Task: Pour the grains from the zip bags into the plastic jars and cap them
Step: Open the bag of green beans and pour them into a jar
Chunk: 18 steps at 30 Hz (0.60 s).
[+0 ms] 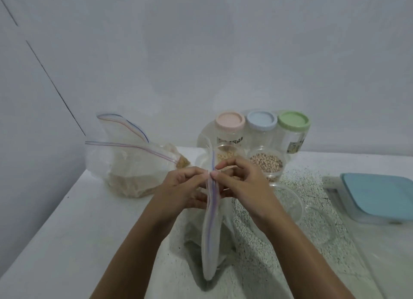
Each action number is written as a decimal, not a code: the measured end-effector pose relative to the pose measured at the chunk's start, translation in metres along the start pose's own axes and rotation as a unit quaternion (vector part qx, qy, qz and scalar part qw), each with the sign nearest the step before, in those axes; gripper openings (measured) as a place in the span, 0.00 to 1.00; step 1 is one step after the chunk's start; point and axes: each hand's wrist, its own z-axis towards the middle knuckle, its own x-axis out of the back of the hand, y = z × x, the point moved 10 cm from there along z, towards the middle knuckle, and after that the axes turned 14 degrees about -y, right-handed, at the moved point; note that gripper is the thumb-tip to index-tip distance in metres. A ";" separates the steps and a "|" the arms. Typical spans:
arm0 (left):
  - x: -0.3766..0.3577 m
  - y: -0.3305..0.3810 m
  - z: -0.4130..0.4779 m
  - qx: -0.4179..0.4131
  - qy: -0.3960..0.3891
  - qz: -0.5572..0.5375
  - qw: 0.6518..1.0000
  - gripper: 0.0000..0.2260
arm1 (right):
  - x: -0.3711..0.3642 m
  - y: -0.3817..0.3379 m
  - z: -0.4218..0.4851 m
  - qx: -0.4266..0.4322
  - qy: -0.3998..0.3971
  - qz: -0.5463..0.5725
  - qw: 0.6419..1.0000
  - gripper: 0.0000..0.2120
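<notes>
A clear zip bag [211, 231] stands upright at the table's middle, its blue-and-pink zip strip running toward me. My left hand [185, 187] and my right hand [239, 184] both pinch that strip near its far end, one on each side. Behind them stand two open tubs, one with pale grains [225, 156] and one with speckled beans [266, 162]. At the back, three clear jars are capped: pink lid [230, 121], blue lid [261, 119], green lid [293, 121]. Two more zip bags [131, 164] with tan grains sit at the left.
A container with a light blue lid [377, 198] lies at the right edge. Clear empty tubs or lids [290, 204] sit to the right of my hands. The white table [78, 220] meets a wall behind and at the left.
</notes>
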 end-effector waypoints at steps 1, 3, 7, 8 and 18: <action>0.000 -0.003 -0.001 -0.006 0.003 -0.001 1.000 0.10 | 0.001 0.002 -0.002 -0.001 0.004 -0.004 1.000 0.09; -0.003 -0.005 -0.003 -0.015 0.010 0.002 1.000 0.09 | 0.003 0.005 -0.006 0.001 0.012 -0.022 1.000 0.09; 0.001 -0.009 -0.007 -0.034 0.028 0.045 0.998 0.07 | 0.003 0.003 -0.013 0.023 0.009 -0.060 0.998 0.07; 0.003 -0.009 -0.008 -0.040 0.029 0.057 0.997 0.07 | 0.002 0.004 -0.014 0.021 0.003 -0.054 0.998 0.06; 0.007 -0.001 -0.015 -0.072 0.030 0.187 0.979 0.06 | 0.004 0.005 -0.016 0.017 0.013 -0.092 0.996 0.03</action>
